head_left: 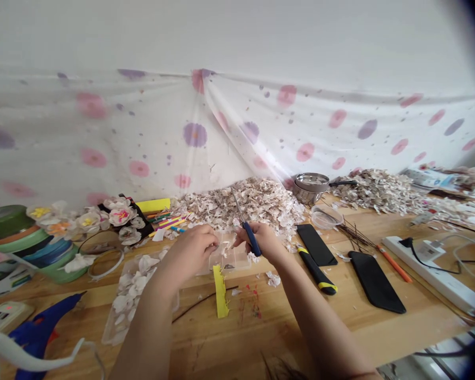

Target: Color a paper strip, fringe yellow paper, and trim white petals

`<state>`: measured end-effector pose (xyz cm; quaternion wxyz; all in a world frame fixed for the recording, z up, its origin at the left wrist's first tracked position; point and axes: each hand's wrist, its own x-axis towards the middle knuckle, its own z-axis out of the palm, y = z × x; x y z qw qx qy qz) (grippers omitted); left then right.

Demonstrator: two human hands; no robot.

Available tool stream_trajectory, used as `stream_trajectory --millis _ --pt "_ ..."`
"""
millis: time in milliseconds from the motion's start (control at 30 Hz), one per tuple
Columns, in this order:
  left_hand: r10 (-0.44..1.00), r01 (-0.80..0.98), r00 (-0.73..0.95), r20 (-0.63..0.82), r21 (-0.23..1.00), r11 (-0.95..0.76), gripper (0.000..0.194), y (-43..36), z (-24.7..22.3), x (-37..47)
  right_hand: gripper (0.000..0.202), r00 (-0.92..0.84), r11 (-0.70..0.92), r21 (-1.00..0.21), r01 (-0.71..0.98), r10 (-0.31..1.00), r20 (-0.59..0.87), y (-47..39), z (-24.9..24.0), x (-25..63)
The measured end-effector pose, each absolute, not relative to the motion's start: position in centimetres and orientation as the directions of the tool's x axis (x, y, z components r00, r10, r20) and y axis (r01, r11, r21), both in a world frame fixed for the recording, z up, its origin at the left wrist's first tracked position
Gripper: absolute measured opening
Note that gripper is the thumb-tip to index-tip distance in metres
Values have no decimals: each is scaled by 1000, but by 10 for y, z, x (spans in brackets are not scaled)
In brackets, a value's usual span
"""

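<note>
My right hand (266, 241) is closed around the dark blue handles of a pair of scissors (253, 240), whose metal blades point up and away from me. To its left, my left hand (196, 247) is closed in a pinch; whatever its fingertips hold is too small to make out. Between and beneath the hands lies a clear divided plastic box (225, 258) with small pale pieces in it. Just in front of the box is a fringed yellow strip (220, 293). A large heap of pale petal-like flakes (253, 203) lies behind both hands.
A clear tray of white petals (122, 301) and a blue glue gun (43, 330) are on the left. Finished flowers (122, 216) stand behind. On the right are a yellow-and-black cutter (315, 272), two black phone-like slabs (316, 244) and a white power strip (431, 272) with cables.
</note>
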<state>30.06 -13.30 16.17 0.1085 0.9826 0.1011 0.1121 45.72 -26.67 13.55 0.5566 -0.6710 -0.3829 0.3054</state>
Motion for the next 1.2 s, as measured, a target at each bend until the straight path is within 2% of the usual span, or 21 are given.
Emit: stream_trajectory --millis 100,167,333,567,767,1067,1200 --pt "163 127 921 353 123 -984 20 -138 167 295 45 480 -78 -993 84 877 -29 -263 133 450" --pt "125 112 910 395 55 -992 20 -140 166 296 45 441 -84 -995 57 896 -50 -262 133 444" --pt "120 124 933 341 10 -992 23 -145 164 303 37 377 -66 -997 31 925 -49 -261 134 438" --pt "146 138 928 344 49 -989 25 -143 162 305 37 355 -54 -998 -39 933 -64 -261 136 438" --pt "153 123 910 386 102 -987 15 -144 160 306 43 366 -10 -992 -124 929 -55 -259 131 441" --pt "145 89 900 411 153 -984 11 -141 156 308 24 389 -51 -990 -128 916 -98 -261 134 442" --pt "167 56 865 473 241 -969 13 -140 156 308 16 434 -56 -988 -145 894 -114 -259 131 443"
